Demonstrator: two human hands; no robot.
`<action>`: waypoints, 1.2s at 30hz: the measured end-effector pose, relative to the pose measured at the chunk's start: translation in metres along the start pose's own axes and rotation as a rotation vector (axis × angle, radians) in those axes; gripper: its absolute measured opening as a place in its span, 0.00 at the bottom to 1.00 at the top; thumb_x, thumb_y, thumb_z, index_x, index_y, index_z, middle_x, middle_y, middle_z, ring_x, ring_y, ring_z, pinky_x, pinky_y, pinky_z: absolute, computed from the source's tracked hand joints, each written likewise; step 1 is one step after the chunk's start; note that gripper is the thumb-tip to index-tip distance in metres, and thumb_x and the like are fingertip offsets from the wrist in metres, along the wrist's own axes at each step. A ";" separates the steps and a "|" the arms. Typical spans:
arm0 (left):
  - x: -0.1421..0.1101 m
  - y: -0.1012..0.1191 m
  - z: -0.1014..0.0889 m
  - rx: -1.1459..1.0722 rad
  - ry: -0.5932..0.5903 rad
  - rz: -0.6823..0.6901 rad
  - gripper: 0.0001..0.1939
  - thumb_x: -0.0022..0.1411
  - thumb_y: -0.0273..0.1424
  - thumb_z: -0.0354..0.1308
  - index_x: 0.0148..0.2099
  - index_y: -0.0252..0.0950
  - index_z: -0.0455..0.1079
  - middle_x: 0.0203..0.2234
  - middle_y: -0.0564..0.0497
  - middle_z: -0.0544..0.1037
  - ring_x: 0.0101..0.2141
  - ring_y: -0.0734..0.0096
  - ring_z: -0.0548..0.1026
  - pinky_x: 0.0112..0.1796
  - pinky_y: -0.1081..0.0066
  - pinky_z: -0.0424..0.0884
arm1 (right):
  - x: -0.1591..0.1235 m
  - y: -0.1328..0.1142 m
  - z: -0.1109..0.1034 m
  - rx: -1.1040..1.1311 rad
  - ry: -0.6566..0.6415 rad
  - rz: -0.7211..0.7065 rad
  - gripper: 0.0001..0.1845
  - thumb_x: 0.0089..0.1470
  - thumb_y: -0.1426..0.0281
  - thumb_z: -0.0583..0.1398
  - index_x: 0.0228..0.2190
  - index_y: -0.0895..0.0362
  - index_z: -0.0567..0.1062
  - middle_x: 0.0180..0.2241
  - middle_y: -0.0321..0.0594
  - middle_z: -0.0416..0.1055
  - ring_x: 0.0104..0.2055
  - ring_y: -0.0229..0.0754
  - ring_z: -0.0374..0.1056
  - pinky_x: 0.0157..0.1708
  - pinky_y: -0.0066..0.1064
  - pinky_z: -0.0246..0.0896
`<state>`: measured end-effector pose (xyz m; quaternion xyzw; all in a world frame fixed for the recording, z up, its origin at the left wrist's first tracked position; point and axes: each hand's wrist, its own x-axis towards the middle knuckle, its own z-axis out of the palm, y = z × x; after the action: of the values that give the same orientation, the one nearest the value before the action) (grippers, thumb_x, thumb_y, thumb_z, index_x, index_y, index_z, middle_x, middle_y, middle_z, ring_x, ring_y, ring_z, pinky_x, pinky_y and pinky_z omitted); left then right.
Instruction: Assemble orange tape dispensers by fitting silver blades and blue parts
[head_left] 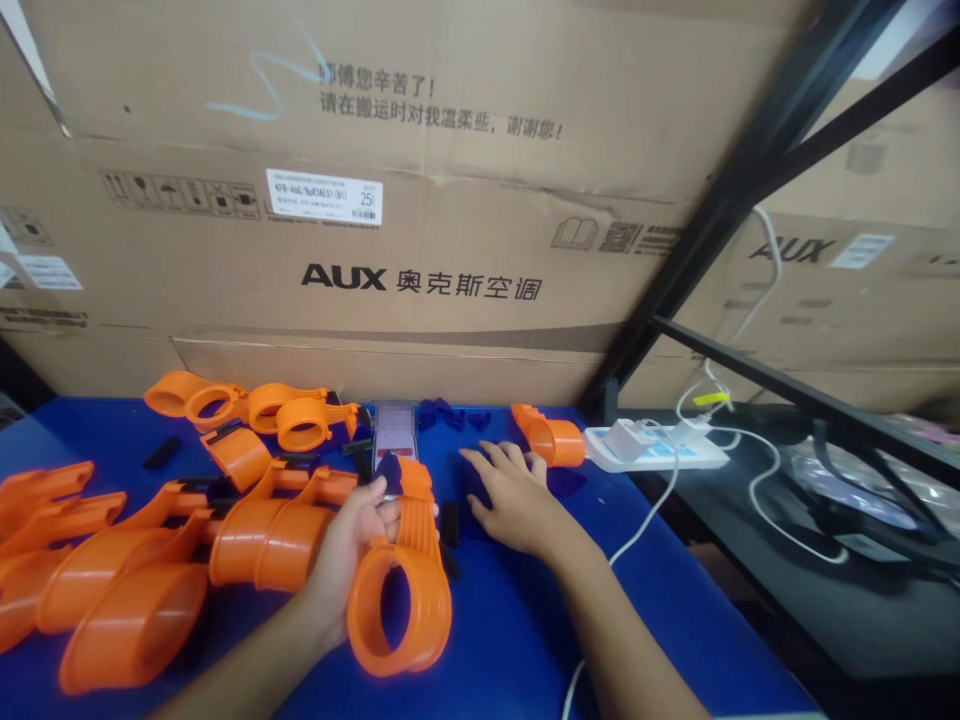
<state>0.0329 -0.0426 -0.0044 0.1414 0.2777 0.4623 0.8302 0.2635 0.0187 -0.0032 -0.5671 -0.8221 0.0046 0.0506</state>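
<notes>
My left hand [352, 540] is closed around the upper part of an orange plastic tape dispenser [401, 610], whose round ring hangs downward. A dark blue piece [389, 472] shows at the dispenser's top end, by my thumb. To the right, my right hand [514, 495] is low over the blue table, palm down with its fingers apart. Whether its fingertips touch a small dark part beneath them I cannot tell. Between the hands lies a small black piece [449, 523]. Another orange dispenser [553, 440] lies just beyond my right hand.
Several orange dispensers [135, 620] crowd the left side of the blue table [495, 655]. Small dark blue parts [442, 413] and a phone [395, 430] lie at the back. A white power strip [656, 448] with cables stands right, beside a black metal frame [660, 200]. Large cardboard boxes [420, 240] rise behind.
</notes>
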 end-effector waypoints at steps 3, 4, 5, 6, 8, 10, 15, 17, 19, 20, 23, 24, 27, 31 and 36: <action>0.002 0.001 0.000 0.010 -0.009 -0.009 0.23 0.66 0.42 0.58 0.53 0.28 0.76 0.31 0.38 0.83 0.33 0.51 0.83 0.41 0.57 0.78 | 0.001 0.001 0.004 0.007 0.002 0.010 0.32 0.62 0.62 0.58 0.65 0.55 0.65 0.63 0.57 0.65 0.66 0.66 0.52 0.60 0.61 0.43; 0.002 0.001 0.000 0.013 -0.012 -0.009 0.24 0.66 0.42 0.59 0.53 0.28 0.76 0.31 0.38 0.83 0.33 0.51 0.83 0.41 0.57 0.78 | 0.002 0.002 0.005 0.009 0.011 0.002 0.30 0.62 0.62 0.57 0.64 0.55 0.66 0.62 0.57 0.67 0.65 0.65 0.53 0.60 0.61 0.44; 0.002 0.000 0.001 0.017 -0.015 -0.007 0.24 0.66 0.43 0.59 0.53 0.28 0.76 0.32 0.37 0.84 0.33 0.51 0.83 0.41 0.57 0.78 | 0.002 0.002 0.005 0.008 0.025 -0.006 0.28 0.63 0.63 0.57 0.63 0.55 0.68 0.60 0.56 0.69 0.64 0.65 0.54 0.59 0.60 0.45; 0.002 0.000 0.001 0.021 -0.015 -0.005 0.24 0.66 0.43 0.59 0.53 0.28 0.76 0.32 0.37 0.84 0.33 0.50 0.83 0.40 0.58 0.78 | 0.003 0.002 0.006 0.006 0.044 -0.012 0.26 0.63 0.64 0.57 0.61 0.55 0.69 0.59 0.56 0.70 0.63 0.64 0.55 0.58 0.60 0.47; 0.002 -0.001 0.001 0.030 -0.013 -0.002 0.24 0.65 0.44 0.59 0.52 0.28 0.77 0.33 0.37 0.84 0.34 0.50 0.83 0.40 0.57 0.78 | 0.004 0.001 0.007 0.002 0.085 -0.015 0.24 0.63 0.66 0.57 0.59 0.55 0.70 0.56 0.55 0.71 0.61 0.63 0.58 0.57 0.58 0.48; 0.003 -0.003 0.000 0.037 -0.009 0.003 0.24 0.65 0.45 0.60 0.51 0.28 0.77 0.33 0.36 0.84 0.34 0.50 0.83 0.40 0.57 0.78 | 0.005 -0.001 0.007 0.000 0.123 -0.013 0.23 0.62 0.68 0.57 0.58 0.55 0.70 0.55 0.54 0.72 0.59 0.61 0.60 0.56 0.56 0.50; 0.001 -0.006 -0.001 0.032 -0.012 0.001 0.23 0.64 0.44 0.60 0.50 0.29 0.77 0.33 0.37 0.84 0.34 0.50 0.83 0.40 0.58 0.78 | 0.007 -0.007 0.012 -0.031 0.174 -0.032 0.26 0.65 0.66 0.56 0.62 0.57 0.67 0.57 0.56 0.70 0.60 0.62 0.59 0.56 0.56 0.49; 0.000 -0.007 0.000 0.029 -0.012 0.008 0.23 0.64 0.45 0.60 0.49 0.29 0.77 0.33 0.37 0.84 0.34 0.51 0.83 0.40 0.58 0.78 | 0.007 -0.009 0.014 -0.036 0.182 -0.038 0.27 0.66 0.64 0.55 0.63 0.58 0.66 0.57 0.57 0.70 0.60 0.62 0.58 0.57 0.57 0.49; 0.000 -0.008 0.000 0.030 -0.012 0.017 0.23 0.64 0.45 0.60 0.49 0.29 0.77 0.33 0.37 0.84 0.34 0.51 0.83 0.40 0.58 0.78 | 0.008 -0.012 0.015 -0.035 0.182 -0.038 0.25 0.67 0.64 0.55 0.62 0.57 0.67 0.56 0.56 0.70 0.59 0.61 0.59 0.56 0.57 0.49; 0.001 -0.008 0.000 0.033 -0.009 0.019 0.23 0.64 0.44 0.60 0.49 0.29 0.77 0.32 0.38 0.83 0.34 0.51 0.83 0.40 0.58 0.78 | 0.008 -0.013 0.015 -0.033 0.180 -0.035 0.23 0.67 0.64 0.54 0.60 0.56 0.69 0.54 0.55 0.70 0.58 0.61 0.60 0.56 0.56 0.50; 0.003 -0.007 -0.001 0.043 -0.001 0.011 0.22 0.65 0.43 0.60 0.48 0.29 0.77 0.31 0.38 0.83 0.34 0.51 0.83 0.40 0.59 0.78 | 0.010 -0.014 0.015 -0.016 0.199 -0.019 0.19 0.67 0.64 0.55 0.56 0.54 0.71 0.51 0.53 0.70 0.56 0.59 0.61 0.54 0.54 0.52; 0.003 -0.007 -0.001 0.043 0.002 0.005 0.21 0.65 0.43 0.60 0.48 0.29 0.77 0.31 0.38 0.83 0.34 0.51 0.83 0.40 0.59 0.78 | 0.011 -0.015 0.015 -0.005 0.220 -0.013 0.19 0.67 0.64 0.55 0.56 0.53 0.70 0.52 0.53 0.69 0.55 0.59 0.61 0.53 0.53 0.52; 0.005 -0.005 -0.002 0.040 0.011 -0.002 0.21 0.65 0.43 0.61 0.47 0.29 0.77 0.31 0.37 0.83 0.35 0.51 0.83 0.40 0.60 0.78 | 0.014 -0.014 0.013 0.036 0.303 0.014 0.20 0.66 0.65 0.56 0.57 0.52 0.69 0.54 0.54 0.68 0.57 0.60 0.59 0.53 0.53 0.53; 0.004 -0.004 -0.001 0.035 0.013 -0.014 0.19 0.64 0.43 0.62 0.46 0.30 0.77 0.31 0.38 0.83 0.35 0.51 0.83 0.39 0.59 0.78 | 0.014 -0.014 0.005 0.145 0.368 0.005 0.17 0.67 0.68 0.54 0.55 0.51 0.71 0.53 0.52 0.69 0.55 0.59 0.61 0.51 0.52 0.57; 0.005 -0.005 -0.003 0.027 0.057 0.061 0.19 0.63 0.42 0.63 0.48 0.32 0.76 0.31 0.41 0.83 0.35 0.52 0.83 0.39 0.59 0.79 | 0.007 -0.023 -0.008 0.535 0.522 -0.164 0.15 0.68 0.69 0.53 0.53 0.51 0.72 0.49 0.48 0.73 0.52 0.52 0.69 0.51 0.47 0.66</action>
<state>0.0368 -0.0409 -0.0104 0.1478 0.3028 0.4873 0.8056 0.2403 0.0166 0.0068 -0.4483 -0.7938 0.0705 0.4049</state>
